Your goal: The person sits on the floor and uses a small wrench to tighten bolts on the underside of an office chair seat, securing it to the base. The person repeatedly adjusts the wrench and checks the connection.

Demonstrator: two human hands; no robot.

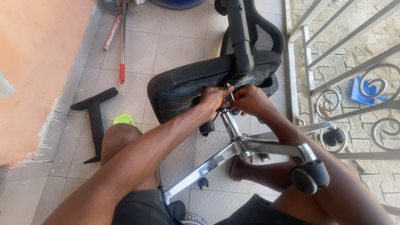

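A small metal tool (pixel 229 91) is being gripped between the closed fingers of the left hand (pixel 213 100) and the right hand (pixel 246 99) — both are being pressed together under the black mesh office chair seat (pixel 196 83), which is lying tipped on the tiled floor (pixel 175 37); the chrome column (pixel 230 125) and star base (pixel 266 148) are being kept between the knees — a detached armrest (pixel 95 114) is lying well apart to the left.
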